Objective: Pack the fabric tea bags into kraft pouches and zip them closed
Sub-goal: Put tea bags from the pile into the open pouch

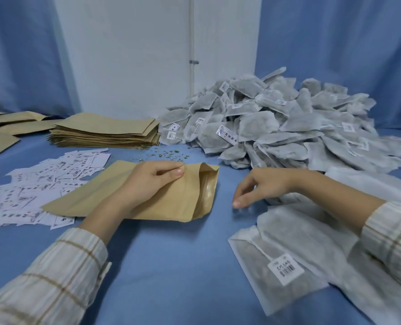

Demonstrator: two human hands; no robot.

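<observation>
Kraft pouch (148, 195) lying flat on the blue surface (166, 266), mouth gaping toward the right, pinned by the left hand (148, 181) with thumb and fingers (179, 171) pinching the upper lip to hold it open. Right hand (260, 186) hovering just beside the mouth, fingers loosely curled and gripping nothing, close over the nearest fabric tea bags (295, 261) at the near right. Looks like the filling step: pouch opened, apparently nothing inside yet, though the interior is mostly hidden. Next move likely calls for gripping a tea bag from the near group, sliding it flat through the held-open mouth, then pressing the zip shut. Large heap of tea bags (284, 123) behind; stack of empty pouches (105, 132) and loose paper labels (37, 184) to the left.
</observation>
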